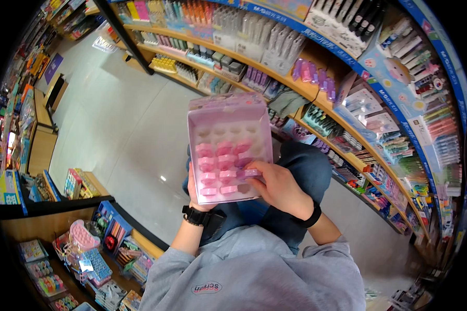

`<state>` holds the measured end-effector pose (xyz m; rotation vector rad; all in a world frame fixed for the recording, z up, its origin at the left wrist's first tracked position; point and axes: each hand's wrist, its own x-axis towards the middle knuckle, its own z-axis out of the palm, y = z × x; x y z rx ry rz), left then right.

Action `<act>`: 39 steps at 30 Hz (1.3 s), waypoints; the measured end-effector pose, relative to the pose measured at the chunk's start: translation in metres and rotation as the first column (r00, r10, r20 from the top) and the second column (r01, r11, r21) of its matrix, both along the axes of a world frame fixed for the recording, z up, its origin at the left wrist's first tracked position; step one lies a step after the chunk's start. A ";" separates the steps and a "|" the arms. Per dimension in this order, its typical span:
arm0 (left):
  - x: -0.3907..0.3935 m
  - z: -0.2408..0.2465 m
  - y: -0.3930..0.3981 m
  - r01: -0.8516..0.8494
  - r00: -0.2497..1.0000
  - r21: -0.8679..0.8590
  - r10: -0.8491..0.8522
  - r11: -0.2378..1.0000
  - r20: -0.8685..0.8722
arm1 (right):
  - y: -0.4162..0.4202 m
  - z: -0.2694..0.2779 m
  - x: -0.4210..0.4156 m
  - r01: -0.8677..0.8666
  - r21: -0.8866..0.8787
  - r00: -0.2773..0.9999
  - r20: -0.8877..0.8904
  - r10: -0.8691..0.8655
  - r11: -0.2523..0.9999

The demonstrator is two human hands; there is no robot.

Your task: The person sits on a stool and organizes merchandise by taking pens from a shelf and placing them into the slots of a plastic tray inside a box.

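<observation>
A pink cardboard display box (269, 132) is tilted towards me above my knees, with my left hand (196, 194) gripping its lower left side from beneath. Inside, a white tray (225, 130) has rows of hollows. Several small pink plastic items (224, 161) fill the left and middle columns, and their exact kind is unclear. My right hand (282, 186) pinches a small purple item (250, 173) between thumb and index finger at the tray's right side. Another purple item (243, 159) sits just above it. The top row of hollows holds nothing. Most of my left fingers are hidden behind the box.
Curved shelves (218, 42) full of pens and stationery stand ahead and to the right. Purple packs (314, 76) lie on one shelf. At lower left, another shelf (146, 243) holds toys and stationery. Grey tiled floor (116, 116) shows on the left.
</observation>
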<state>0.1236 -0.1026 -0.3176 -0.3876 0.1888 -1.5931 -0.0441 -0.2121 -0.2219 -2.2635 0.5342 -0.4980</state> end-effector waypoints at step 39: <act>0.000 -0.005 -0.007 -0.003 0.996 -0.043 0.006 0.999 0.084 | -0.032 0.007 0.012 -0.051 -0.264 0.994 0.083 0.076 0.963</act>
